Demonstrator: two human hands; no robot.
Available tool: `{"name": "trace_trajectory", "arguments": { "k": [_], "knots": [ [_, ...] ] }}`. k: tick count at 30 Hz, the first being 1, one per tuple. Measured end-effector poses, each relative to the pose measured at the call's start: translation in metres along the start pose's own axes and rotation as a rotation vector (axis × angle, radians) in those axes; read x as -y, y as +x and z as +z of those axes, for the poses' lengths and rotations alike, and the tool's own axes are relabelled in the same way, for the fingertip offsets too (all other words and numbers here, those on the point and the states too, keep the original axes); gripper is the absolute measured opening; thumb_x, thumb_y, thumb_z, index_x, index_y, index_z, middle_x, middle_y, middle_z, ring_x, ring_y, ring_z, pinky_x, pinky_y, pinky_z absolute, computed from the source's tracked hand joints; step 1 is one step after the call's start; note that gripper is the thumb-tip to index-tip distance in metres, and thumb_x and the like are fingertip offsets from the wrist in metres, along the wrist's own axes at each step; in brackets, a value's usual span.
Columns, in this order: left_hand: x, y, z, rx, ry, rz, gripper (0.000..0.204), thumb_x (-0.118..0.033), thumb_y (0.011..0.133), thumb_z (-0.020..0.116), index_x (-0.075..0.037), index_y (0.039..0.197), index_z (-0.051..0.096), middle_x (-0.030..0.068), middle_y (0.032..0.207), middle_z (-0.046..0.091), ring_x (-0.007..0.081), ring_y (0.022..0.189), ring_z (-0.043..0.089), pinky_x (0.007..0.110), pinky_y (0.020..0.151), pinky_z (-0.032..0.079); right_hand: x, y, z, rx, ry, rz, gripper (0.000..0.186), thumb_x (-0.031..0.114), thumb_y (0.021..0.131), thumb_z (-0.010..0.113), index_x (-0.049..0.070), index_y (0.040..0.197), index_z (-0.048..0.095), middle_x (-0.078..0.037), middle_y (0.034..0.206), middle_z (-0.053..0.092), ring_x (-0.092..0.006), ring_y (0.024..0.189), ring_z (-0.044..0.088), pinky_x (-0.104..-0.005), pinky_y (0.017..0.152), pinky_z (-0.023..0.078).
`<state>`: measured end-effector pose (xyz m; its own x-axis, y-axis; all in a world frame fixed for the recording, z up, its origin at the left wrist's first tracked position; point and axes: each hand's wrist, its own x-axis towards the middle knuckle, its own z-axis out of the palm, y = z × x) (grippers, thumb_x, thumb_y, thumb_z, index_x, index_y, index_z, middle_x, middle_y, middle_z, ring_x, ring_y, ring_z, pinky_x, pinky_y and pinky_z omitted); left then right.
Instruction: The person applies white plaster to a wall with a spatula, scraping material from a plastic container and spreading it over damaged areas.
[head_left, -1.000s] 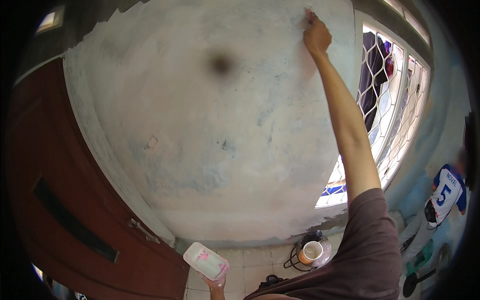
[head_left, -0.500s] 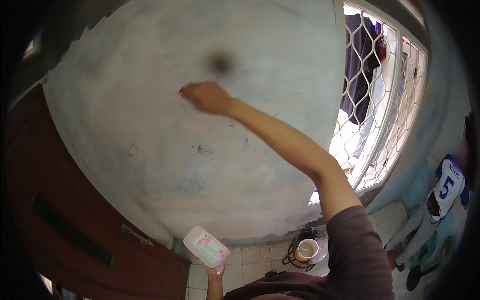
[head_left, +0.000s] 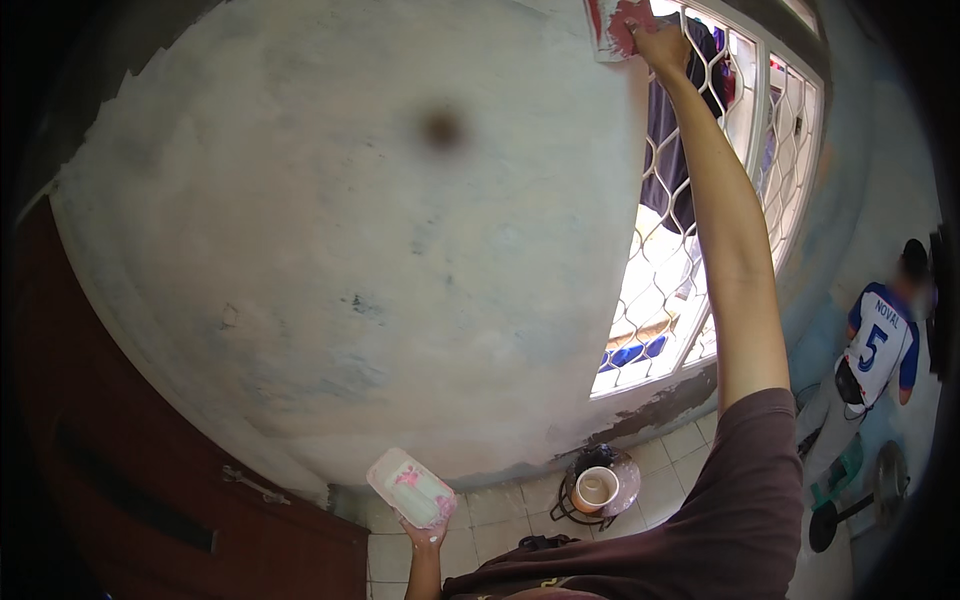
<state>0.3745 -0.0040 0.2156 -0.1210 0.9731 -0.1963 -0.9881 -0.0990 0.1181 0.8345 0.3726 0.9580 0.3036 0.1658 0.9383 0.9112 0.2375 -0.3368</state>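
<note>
My right hand (head_left: 660, 45) is raised to the top of the wall (head_left: 420, 230), beside the grilled window (head_left: 760, 200), closed on a wide, flat red scraper (head_left: 610, 30) smeared with pale paste. The scraper lies at the window's upper left edge. My left hand (head_left: 425, 530) is low in front of me, closed round a white rectangular tray (head_left: 390, 465) with pale paste and pink smears in it. The wall is patchy white, pink and grey; a dark blurred spot at the middle of the picture hides part of it.
A brown door (head_left: 120, 430) with a metal handle is at left. On the tiled floor (head_left: 660, 450) a pot (head_left: 595, 487) rests on a round stand (head_left: 625, 470). At right a person (head_left: 875, 350) in a white-and-blue shirt faces the wall, beside a standing fan (head_left: 885, 485).
My right hand went from the upper right down to mid-wall, then back up to the window's edge, where the scraper now shows clearly. The view has shifted. The other person's head is more visible.
</note>
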Motion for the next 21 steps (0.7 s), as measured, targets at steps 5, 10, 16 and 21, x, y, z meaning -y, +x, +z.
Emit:
{"name": "trace_trajectory", "arguments": {
  "k": [5,10,16,21],
  "knots": [
    [-0.022,-0.025,-0.001,-0.039,0.022,0.041,0.052,-0.052,0.098,0.05,-0.014,0.132,0.062,0.015,0.125,0.068,0.0388,0.115,0.065,0.06,0.097,0.053,0.09,-0.069,-0.059,-0.293,0.347,-0.089,0.026,0.017,0.099,0.056,0.009,0.117,0.073,-0.02,0.102,0.072,-0.0379,0.09,0.071,-0.0491,0.082,0.056],
    [-0.013,-0.014,-0.009,-0.04,-0.019,-0.02,0.052,-0.054,0.098,0.05,-0.016,0.132,0.063,0.0118,0.125,0.069,0.038,0.114,0.066,0.06,0.097,0.053,0.11,-0.114,0.017,-0.042,-0.12,-0.481,0.034,0.008,0.092,0.057,0.008,0.125,0.061,-0.014,0.109,0.067,-0.035,0.1,0.067,-0.0532,0.077,0.055],
    [-0.004,-0.019,-0.021,-0.005,0.013,-0.1,0.052,-0.053,0.099,0.05,-0.018,0.134,0.061,0.0088,0.127,0.068,0.0363,0.116,0.065,0.06,0.098,0.053,0.149,-0.339,0.058,0.037,0.066,-1.058,0.039,0.01,0.084,0.062,0.003,0.122,0.065,-0.018,0.124,0.064,-0.0359,0.118,0.061,-0.0438,0.102,0.052],
    [-0.011,-0.039,-0.025,-0.095,0.027,-0.136,0.059,-0.061,0.094,0.054,-0.019,0.136,0.061,0.0088,0.129,0.067,0.0379,0.118,0.064,0.063,0.097,0.053,0.151,-0.359,0.006,0.518,0.516,-0.734,0.035,0.002,0.084,0.064,0.003,0.119,0.064,-0.019,0.113,0.069,-0.0351,0.105,0.068,-0.0434,0.087,0.055]
  ]
}}
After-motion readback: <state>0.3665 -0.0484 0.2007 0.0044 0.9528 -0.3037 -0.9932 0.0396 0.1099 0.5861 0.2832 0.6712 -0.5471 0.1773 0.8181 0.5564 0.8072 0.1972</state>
